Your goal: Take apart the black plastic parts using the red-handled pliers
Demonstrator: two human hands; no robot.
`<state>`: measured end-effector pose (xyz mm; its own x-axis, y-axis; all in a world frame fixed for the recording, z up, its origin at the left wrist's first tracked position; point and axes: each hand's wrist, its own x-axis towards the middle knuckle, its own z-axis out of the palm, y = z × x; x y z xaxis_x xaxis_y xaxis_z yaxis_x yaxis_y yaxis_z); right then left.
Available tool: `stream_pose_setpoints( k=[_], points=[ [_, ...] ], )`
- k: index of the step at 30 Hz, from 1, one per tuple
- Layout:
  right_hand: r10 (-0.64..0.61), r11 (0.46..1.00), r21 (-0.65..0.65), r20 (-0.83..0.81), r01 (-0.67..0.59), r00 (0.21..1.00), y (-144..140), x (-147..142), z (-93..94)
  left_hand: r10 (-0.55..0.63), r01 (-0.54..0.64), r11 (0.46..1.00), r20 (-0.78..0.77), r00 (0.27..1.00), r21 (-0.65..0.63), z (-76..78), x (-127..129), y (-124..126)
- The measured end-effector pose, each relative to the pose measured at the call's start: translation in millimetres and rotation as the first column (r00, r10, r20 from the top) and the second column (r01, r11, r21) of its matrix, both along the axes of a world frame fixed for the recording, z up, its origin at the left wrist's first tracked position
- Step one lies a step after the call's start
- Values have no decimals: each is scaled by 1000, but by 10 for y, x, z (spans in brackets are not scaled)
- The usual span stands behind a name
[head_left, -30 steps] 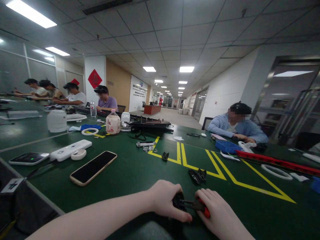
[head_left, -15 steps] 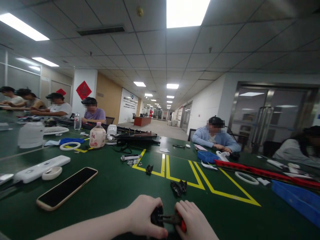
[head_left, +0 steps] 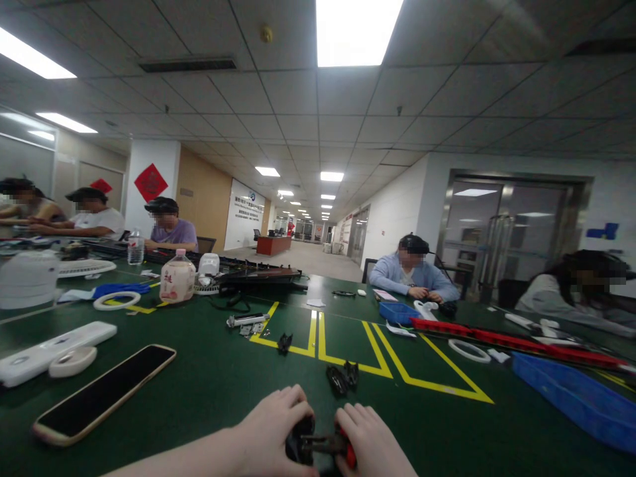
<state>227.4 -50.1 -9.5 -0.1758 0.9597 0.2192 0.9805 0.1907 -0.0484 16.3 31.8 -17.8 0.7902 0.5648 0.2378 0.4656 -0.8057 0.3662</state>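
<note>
At the bottom centre of the head view, my left hand (head_left: 271, 427) is closed around a black plastic part (head_left: 297, 440), most of it hidden by the fingers. My right hand (head_left: 375, 440) grips red-handled pliers (head_left: 322, 442), whose metal jaws point left and meet the black part. Whether the jaws are clamped on it I cannot tell. Just beyond my hands lie two crumpled-looking black pieces (head_left: 338, 380) on the green table (head_left: 223, 377). A smaller black piece (head_left: 285, 343) rests farther off, near yellow tape.
To the left are a phone (head_left: 106, 391), a white power strip (head_left: 59, 351) and a pink-capped bottle (head_left: 177, 278). A blue tray (head_left: 571, 397) and a long red strip (head_left: 517, 341) lie on the right. A co-worker (head_left: 415, 271) in light blue sits across the table.
The camera has turned a little to the right, so the scene sits farther left. Both hands keep their hold on the black part and the pliers, with little visible movement.
</note>
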Motion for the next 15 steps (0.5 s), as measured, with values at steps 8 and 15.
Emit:
stream_pose_setpoints(
  k=[8, 15],
  points=[
    [3, 1000, -11, 59, -2, 998, 130, 97, -172, 11, -14, 998, -38, 999, -59, -87, -2, 29],
    [49, 998, 47, 29, -50, 998, 145, 256, -253, 101, -65, 989, 282, 954, -136, 738, -446, -127]
  ],
)
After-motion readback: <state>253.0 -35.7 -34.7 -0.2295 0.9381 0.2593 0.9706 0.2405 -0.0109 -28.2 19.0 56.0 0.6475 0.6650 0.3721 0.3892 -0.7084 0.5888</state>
